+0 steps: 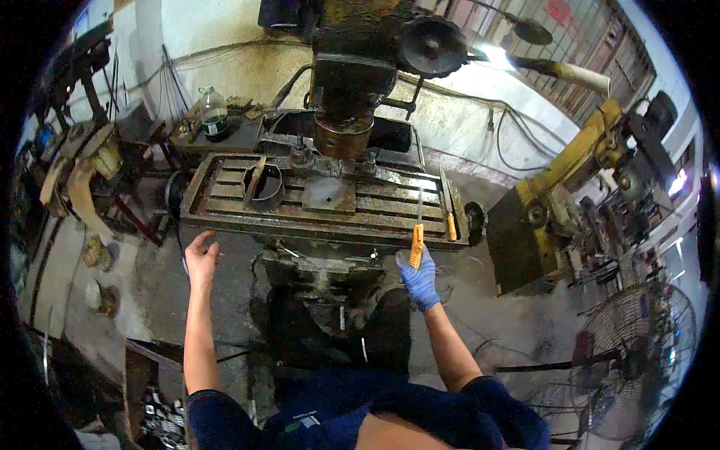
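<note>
My right hand (420, 279), in a blue glove, is closed around an orange-handled tool (417, 246). Its thin metal shaft points away from me, over the right end of the slotted milling machine table (262, 219). Beyond the table's front left corner, my bare left hand (201, 256) hangs with its fingers loosely bent and apart, holding nothing. On the table a flat metal block (330, 195) lies beneath the machine's head (343, 139). Left of it stands a round dark can (268, 185) with a brush-like stick (256, 178) across its rim. A file with a yellow handle (451, 227) lies along the right end.
A yellow-and-dark machine (536, 206) stands at the right, with a caged fan (630, 360) nearer me. Behind the table's left end, a clear bottle (213, 112) sits on a bench. An open box of metal pieces (161, 416) is at lower left.
</note>
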The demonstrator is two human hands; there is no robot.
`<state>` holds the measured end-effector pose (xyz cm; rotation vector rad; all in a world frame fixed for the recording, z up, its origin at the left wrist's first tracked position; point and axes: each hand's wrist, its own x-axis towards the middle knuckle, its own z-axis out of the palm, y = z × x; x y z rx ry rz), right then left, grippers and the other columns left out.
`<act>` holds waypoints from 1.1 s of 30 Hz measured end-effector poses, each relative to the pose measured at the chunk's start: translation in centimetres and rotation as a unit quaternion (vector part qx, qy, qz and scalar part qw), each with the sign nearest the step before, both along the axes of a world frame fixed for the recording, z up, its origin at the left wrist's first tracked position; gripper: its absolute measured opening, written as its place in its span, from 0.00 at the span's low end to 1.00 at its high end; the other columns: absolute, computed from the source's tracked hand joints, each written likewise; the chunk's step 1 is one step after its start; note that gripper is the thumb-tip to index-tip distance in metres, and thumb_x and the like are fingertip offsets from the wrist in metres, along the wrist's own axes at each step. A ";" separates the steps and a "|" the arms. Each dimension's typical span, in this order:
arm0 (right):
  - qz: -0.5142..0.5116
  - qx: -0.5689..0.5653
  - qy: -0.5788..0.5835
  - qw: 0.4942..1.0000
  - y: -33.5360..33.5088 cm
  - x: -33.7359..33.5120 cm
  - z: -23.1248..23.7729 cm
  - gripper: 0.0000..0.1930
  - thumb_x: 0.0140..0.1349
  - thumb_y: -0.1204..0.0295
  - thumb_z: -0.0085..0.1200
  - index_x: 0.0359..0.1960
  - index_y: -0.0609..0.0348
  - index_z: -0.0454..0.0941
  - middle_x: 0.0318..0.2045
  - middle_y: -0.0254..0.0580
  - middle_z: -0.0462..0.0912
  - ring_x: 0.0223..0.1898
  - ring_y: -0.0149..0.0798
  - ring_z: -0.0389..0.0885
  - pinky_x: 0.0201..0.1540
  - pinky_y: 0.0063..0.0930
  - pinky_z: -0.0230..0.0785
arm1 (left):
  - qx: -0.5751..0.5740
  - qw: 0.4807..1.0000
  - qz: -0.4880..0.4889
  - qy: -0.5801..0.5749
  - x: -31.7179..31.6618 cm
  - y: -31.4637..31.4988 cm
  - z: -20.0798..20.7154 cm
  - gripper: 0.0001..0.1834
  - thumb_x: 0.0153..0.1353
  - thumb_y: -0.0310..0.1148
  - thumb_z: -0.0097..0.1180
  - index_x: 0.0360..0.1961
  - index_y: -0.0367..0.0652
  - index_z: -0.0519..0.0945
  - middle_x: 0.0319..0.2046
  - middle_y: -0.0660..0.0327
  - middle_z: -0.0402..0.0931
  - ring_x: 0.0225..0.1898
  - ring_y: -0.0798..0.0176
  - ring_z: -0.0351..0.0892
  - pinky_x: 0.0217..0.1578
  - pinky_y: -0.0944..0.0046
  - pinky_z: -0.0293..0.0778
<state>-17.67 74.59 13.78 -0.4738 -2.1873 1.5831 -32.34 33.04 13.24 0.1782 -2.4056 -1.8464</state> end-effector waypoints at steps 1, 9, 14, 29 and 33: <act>0.045 0.083 -0.017 0.995 -0.4 -0.4 1.8 0.28 0.48 0.62 0.61 0.47 0.65 0.68 0.30 0.46 0.78 0.29 0.37 0.77 0.36 0.27 0.69 | 0.010 1.000 -0.012 0.007 0.5 -0.8 -1.9 0.19 0.51 0.21 0.52 0.47 0.34 0.73 0.26 0.59 0.77 0.25 0.70 0.74 0.26 0.69 0.69; 0.184 0.489 -0.249 0.815 -4.3 -9.9 6.3 0.30 0.49 0.43 0.48 0.29 0.65 0.77 0.27 0.58 0.78 0.33 0.55 0.77 0.38 0.41 0.69 | 0.034 0.980 -0.194 -0.018 1.6 2.4 -5.1 0.21 0.47 0.23 0.53 0.46 0.31 0.73 0.32 0.55 0.78 0.34 0.65 0.77 0.36 0.67 0.71; 0.150 0.485 -0.243 0.827 -4.9 -14.3 6.4 0.29 0.48 0.44 0.49 0.27 0.63 0.79 0.28 0.57 0.79 0.33 0.54 0.78 0.38 0.41 0.69 | -0.104 0.971 -0.214 0.003 1.9 3.2 -2.5 0.19 0.47 0.28 0.53 0.43 0.33 0.75 0.29 0.52 0.78 0.31 0.63 0.77 0.35 0.65 0.71; 0.450 0.278 -0.171 0.831 -8.3 2.6 9.7 0.32 0.41 0.58 0.60 0.51 0.51 0.68 0.45 0.51 0.75 0.46 0.51 0.73 0.48 0.39 0.65 | 0.236 0.921 -0.269 -0.154 2.0 6.9 -7.6 0.18 0.58 0.33 0.52 0.45 0.31 0.72 0.28 0.58 0.74 0.25 0.63 0.74 0.23 0.64 0.68; 0.403 0.229 -0.117 0.878 -6.1 4.3 6.4 0.26 0.41 0.52 0.58 0.35 0.60 0.74 0.33 0.54 0.77 0.36 0.53 0.75 0.40 0.40 0.67 | 0.210 0.916 -0.256 -0.227 3.1 11.8 -7.6 0.19 0.58 0.33 0.48 0.46 0.30 0.70 0.23 0.57 0.71 0.22 0.56 0.75 0.24 0.62 0.74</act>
